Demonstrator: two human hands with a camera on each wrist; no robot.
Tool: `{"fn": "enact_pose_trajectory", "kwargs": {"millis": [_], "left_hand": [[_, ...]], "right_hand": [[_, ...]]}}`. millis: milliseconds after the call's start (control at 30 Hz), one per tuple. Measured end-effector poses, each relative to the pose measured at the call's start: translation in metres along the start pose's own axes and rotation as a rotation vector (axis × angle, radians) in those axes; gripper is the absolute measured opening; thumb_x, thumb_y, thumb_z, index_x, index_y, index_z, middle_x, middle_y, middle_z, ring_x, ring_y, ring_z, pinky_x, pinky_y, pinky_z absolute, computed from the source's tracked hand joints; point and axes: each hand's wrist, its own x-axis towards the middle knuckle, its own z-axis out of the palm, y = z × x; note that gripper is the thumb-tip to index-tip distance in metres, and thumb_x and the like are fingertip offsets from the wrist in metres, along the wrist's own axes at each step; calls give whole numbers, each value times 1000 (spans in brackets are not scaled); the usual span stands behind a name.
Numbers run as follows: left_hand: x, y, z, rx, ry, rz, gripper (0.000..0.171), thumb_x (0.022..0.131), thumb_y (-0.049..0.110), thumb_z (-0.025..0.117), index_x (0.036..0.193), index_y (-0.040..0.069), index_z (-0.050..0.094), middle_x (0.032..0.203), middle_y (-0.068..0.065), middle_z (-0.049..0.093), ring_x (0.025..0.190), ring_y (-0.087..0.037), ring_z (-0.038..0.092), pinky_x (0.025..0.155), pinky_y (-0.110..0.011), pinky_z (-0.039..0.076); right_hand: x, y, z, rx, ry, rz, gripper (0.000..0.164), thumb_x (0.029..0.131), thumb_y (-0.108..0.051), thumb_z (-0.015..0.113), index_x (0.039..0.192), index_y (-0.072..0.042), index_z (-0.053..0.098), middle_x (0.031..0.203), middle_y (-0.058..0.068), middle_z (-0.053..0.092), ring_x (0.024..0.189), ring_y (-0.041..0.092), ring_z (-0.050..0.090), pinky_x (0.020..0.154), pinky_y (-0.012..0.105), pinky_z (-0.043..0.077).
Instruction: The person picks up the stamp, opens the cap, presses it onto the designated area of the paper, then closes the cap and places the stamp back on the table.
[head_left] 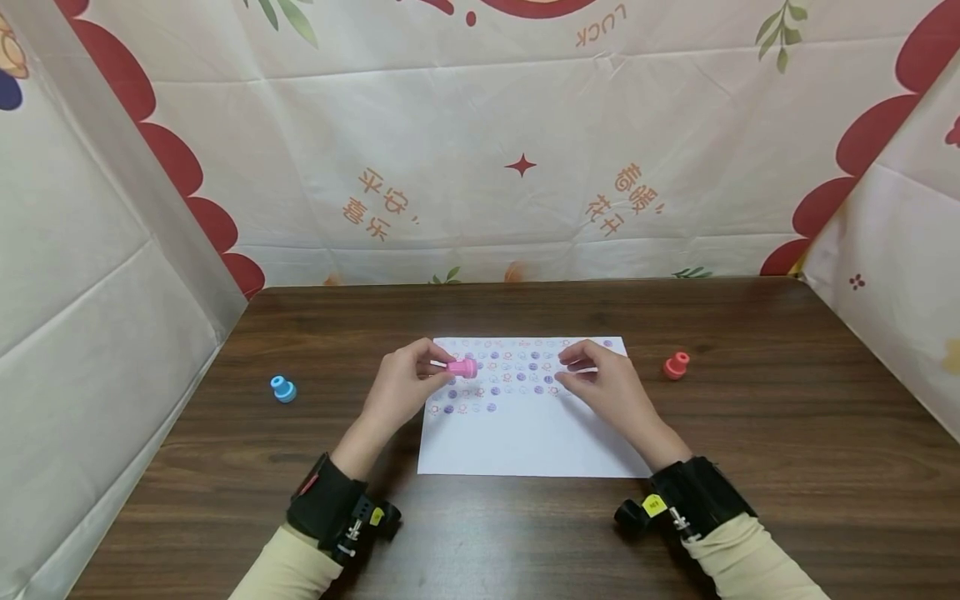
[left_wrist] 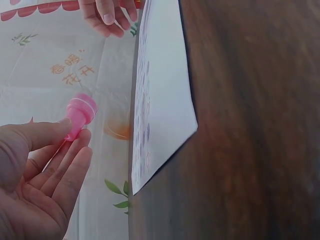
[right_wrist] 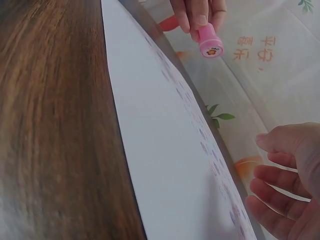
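Between thumb and fingers, my left hand [head_left: 401,382] pinches a pink toy stamp [head_left: 462,368] by its narrow end, above the paper's left part. Its wide end points right, and the right wrist view shows a small picture on that stamp face [right_wrist: 212,51]. Over the paper's right part hovers my right hand [head_left: 606,390], fingers loosely bent and nothing between them. Under both hands lies a white sheet of paper [head_left: 517,446], its upper half covered in rows of small purple, red and pale blue prints [head_left: 507,378].
A blue stamp [head_left: 283,389] stands on the brown wooden table [head_left: 225,492] left of the paper. A red stamp [head_left: 676,366] is to the paper's right. Patterned white cloth [head_left: 465,200] hangs behind the table and along both sides.
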Motion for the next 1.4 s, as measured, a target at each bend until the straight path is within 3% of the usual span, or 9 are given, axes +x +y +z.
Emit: {"fn": "enact_pose_trajectory", "kwargs": {"millis": [1400], "left_hand": [[2, 8, 12, -40, -43, -5, 18, 79, 10, 78, 93, 11, 68, 99, -7, 71, 87, -19, 70, 78, -42, 61]], "right_hand": [[1, -17, 16, 35, -39, -28, 26, 80, -9, 76, 102, -3, 64, 101, 15, 71, 90, 24, 67, 83, 46, 59]]}}
